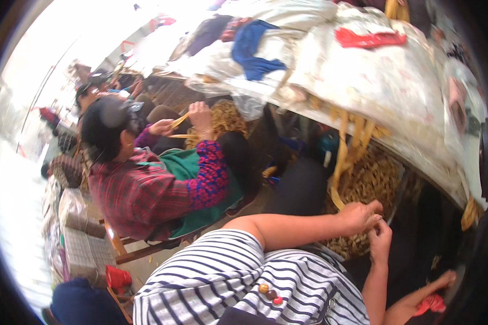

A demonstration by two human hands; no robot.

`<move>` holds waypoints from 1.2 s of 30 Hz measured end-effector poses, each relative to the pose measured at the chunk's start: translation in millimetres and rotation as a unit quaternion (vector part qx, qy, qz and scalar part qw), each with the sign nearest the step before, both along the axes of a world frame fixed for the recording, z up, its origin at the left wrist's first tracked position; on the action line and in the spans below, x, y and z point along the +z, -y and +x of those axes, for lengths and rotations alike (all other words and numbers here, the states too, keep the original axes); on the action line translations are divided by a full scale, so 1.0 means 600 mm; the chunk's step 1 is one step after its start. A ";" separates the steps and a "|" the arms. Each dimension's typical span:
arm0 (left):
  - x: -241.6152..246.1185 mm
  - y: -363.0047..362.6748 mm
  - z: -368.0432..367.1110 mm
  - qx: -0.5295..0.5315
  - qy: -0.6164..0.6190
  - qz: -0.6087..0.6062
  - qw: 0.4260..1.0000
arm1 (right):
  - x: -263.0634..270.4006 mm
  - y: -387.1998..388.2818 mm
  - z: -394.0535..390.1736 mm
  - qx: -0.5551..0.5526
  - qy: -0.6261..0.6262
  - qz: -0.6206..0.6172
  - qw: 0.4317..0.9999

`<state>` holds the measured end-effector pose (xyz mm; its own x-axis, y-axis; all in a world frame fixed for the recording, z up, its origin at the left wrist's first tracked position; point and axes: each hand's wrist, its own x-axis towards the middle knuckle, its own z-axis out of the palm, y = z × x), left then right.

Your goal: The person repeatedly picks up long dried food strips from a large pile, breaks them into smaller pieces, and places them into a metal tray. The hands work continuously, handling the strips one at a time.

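Observation:
My left hand (360,217) is closed over the lower end of a long yellow strip (338,178), which hangs down from the table edge. Touching its fingertips from below is my right hand (380,239), its fingers pinched together. Whatever lies between the two sets of fingers is hidden. Under both hands is a large heap of small tan pieces (368,178), too small to tell in detail. More yellow strips (360,132) dangle over the table edge beside the one I hold.
White sheeting (374,77) covers the long table, with a red plastic bag (370,38) and a blue cloth (252,50) on top. At my left a seated person (146,191) works yellow strips over another heap (227,118). Another person's arm (423,290) reaches in at lower right.

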<state>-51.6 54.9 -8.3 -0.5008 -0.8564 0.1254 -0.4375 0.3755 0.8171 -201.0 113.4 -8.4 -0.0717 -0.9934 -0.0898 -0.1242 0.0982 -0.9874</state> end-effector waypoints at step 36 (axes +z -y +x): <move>-0.064 0.162 -0.019 0.029 -0.158 0.271 0.949 | -0.060 0.111 -0.128 -0.232 -0.208 -0.144 0.939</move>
